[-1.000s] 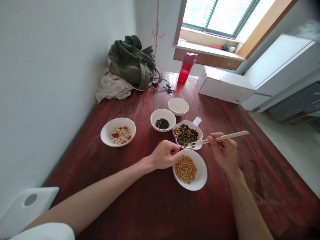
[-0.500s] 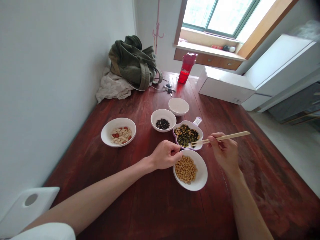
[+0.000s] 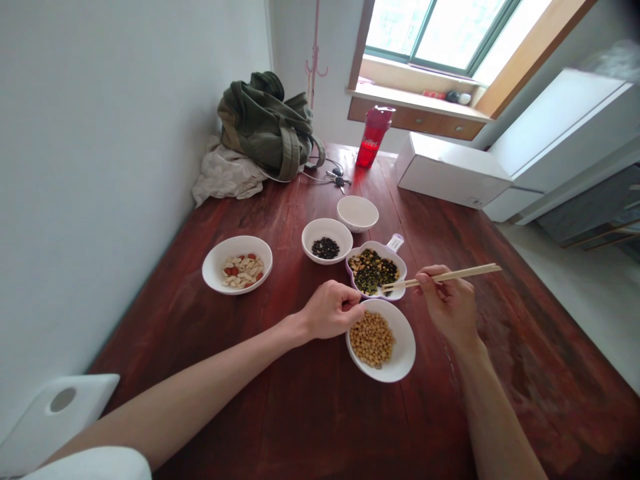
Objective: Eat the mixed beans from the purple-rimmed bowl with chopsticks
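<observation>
My right hand [image 3: 449,303] is closed around wooden chopsticks [image 3: 467,271], whose tips reach into a white, purple-rimmed dish [image 3: 396,293] with a short handle. Mixed beans [image 3: 373,272], dark, green and yellowish, fill most of that dish. Curled fingers of my left hand [image 3: 333,310] meet the dish's near edge, and its thumb rests on the rim of a white bowl [image 3: 404,347]. Yellow soybeans [image 3: 371,339] lie in this bowl. Beyond my left hand stands a white bowl [image 3: 313,233] with black beans [image 3: 325,248].
An oval white bowl [image 3: 214,267] at left holds peanuts and pale seeds [image 3: 243,271]. Another white bowl [image 3: 357,212] is behind the dish. Farther back are a green bag [image 3: 270,127], keys [image 3: 339,179], a red bottle [image 3: 373,137] and a white box [image 3: 450,170].
</observation>
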The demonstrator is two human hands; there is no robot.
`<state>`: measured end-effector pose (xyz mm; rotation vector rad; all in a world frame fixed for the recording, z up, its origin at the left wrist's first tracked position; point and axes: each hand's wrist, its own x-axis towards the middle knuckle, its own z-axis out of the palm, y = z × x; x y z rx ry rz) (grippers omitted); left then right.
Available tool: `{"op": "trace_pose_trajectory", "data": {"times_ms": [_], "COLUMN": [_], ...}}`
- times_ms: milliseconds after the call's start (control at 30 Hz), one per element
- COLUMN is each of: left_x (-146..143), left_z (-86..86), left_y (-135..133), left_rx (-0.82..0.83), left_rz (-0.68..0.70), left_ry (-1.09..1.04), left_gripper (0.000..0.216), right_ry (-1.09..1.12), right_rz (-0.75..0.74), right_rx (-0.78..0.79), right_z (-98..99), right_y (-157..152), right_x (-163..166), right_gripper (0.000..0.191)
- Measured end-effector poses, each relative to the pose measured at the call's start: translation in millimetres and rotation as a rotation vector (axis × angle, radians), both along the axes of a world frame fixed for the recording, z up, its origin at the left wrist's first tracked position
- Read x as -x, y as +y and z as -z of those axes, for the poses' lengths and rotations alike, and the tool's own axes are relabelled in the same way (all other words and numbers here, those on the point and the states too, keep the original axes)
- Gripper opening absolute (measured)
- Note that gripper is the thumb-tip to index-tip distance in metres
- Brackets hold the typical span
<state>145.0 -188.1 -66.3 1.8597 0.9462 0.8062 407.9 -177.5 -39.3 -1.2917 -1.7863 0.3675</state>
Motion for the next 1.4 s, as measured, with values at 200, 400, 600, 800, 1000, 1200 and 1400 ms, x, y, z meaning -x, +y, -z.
{"op": "trace_pose_trajectory", "data": {"times_ms": [200, 400, 600, 800, 1000, 1200, 1400], "left_x": [0, 0, 0, 1, 0, 0, 0], "left_z": [0.0, 0.3, 0.4, 0.6, 0.3, 1.0, 1.1], "left_y": [0, 0, 0, 0, 0, 0, 0], "left_rx": [-0.003, -0.004, -0.002, 0.002, 0.0, -0.002, 0.0], "left_rz": [0.009, -0.002, -0.004, 0.009, 0.001, 0.001, -0.004], "left_ry": [-0.005, -0.007, 0.004, 0.01, 0.009, -0.001, 0.003], "left_gripper": [0.04, 0.041, 0.041, 0.041, 0.041, 0.041, 0.041], "right_ry": [-0.044, 0.065, 0.468, 0.647, 0.661, 0.493, 0.275], "right_rz": [0.018, 0.053, 0.052, -0.194, -0.158, 0.04, -0.121], "right_rx": [-0.052, -0.09, -0.094, 0.112, 0.113, 0.045, 0.119], "right_z": [-0.9, 0.8, -3.1, -4.3, 3.0, 4.5, 8.5], "right_y": [0, 0, -1, -5, -2, 4, 0], "right_x": [1, 1, 0, 0, 1, 9, 17], "right_gripper": [0.023, 0.021, 0.024, 0.019, 0.018, 0.022, 0.022]}}
